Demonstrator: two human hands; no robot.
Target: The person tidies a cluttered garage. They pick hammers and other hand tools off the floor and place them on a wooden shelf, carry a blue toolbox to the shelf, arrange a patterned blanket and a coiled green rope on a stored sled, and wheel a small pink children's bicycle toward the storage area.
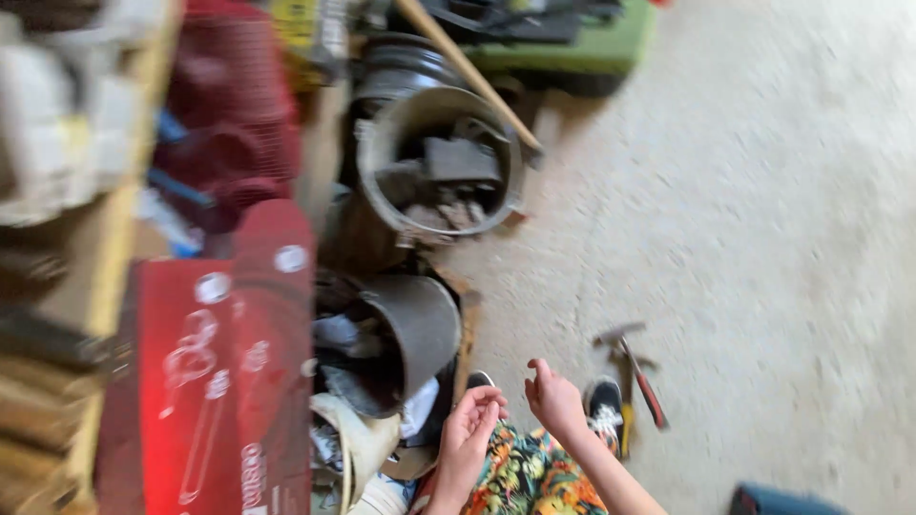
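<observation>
Head view, motion-blurred: left hand (469, 427) and right hand (554, 398) are raised side by side above patterned shorts (530, 477), both empty — fingers loosely curled and slightly apart, pinching nothing. Nearest thing: a hammer (634, 377) on the concrete floor (763, 238), just right of a dark shoe (603, 408). Left of the hands, a tipped grey bucket (405, 334); farther off, an upright bucket of scrap (441, 162); near left, a red box (215, 381). Judgement: between grasps; reaching the hammer calls for the right hand.

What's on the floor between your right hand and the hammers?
In the head view, a black shoe with white laces sits between the right hand and the hammers lying on the concrete floor.
</observation>
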